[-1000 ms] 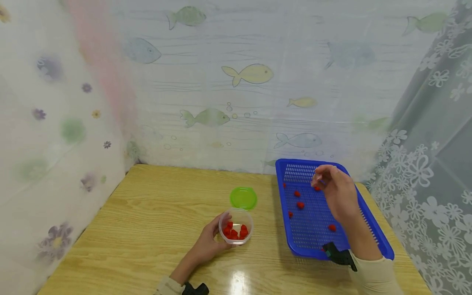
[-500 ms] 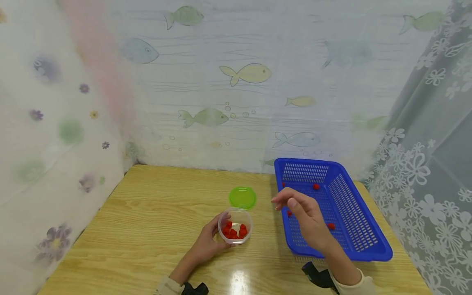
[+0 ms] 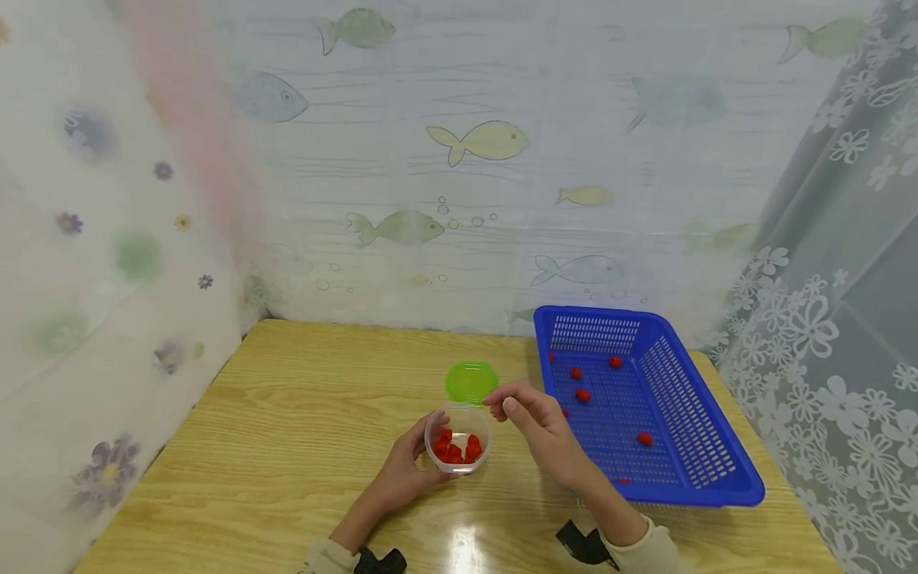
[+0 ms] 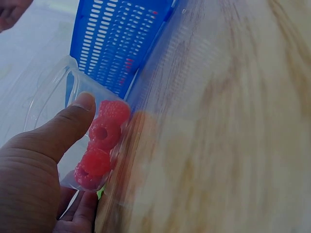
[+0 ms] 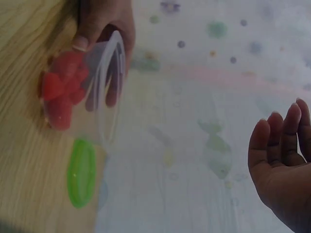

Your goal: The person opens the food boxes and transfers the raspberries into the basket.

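My left hand (image 3: 405, 470) holds a clear plastic tub (image 3: 459, 414) on the table, its thumb pressing the side in the left wrist view. Several red raspberries (image 4: 104, 133) lie at the bottom of the tub. My right hand (image 3: 545, 434) hovers in the air just right of the tub, fingers bent and apart from it. Whether something sits between its thumb and fingertips is hidden; the right wrist view shows only bent fingers (image 5: 260, 141). Behind the tub lies a green lid (image 3: 471, 383). More raspberries (image 3: 582, 395) are scattered in a blue basket (image 3: 717, 414).
The wide blue basket with slotted walls stands along the right of the wooden table (image 3: 287, 414). A patterned curtain (image 3: 402, 119) hangs behind the table's far edge, with more cloth at both sides.
My right hand has moved left and down from over the blue basket to beside the tub. The left hand and the tub have stayed in place.
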Motion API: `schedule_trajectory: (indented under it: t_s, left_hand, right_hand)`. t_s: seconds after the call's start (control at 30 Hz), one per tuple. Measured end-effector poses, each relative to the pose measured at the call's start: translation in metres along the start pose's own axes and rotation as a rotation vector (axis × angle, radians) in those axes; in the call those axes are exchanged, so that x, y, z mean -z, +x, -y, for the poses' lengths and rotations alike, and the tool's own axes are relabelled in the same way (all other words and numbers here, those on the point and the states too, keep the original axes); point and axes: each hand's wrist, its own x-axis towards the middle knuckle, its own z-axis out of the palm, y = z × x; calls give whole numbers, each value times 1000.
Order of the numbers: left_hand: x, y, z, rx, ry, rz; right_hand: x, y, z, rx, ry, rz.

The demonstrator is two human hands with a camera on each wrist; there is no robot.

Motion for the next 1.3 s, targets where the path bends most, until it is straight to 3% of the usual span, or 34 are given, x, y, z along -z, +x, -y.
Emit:
schedule_trajectory:
  t_s: [0.13,0.27,0.53,0.77,1.07,1.3]
  left_hand:
    - [0,0,0,-3,4,-2]
    - [0,0,0,-8,11,-5]
    - [1,0,-1,-15,10,-2]
    - [0,1,0,-9,13,1]
    - [0,0,0,5,18,-2]
    - [1,-1,0,20,21,1]
  right_hand:
    - [-5,2,-13,-81,7,5]
    - [-10,4,-29,-77,-24,3]
    - [-22,7,-45,-109,-244,22]
    - [-35,7,-53,-226,-321,-21]
    - [-43,6,-74,-234,-444,-72]
    - [-44,8,-83,-325,-362,-23]
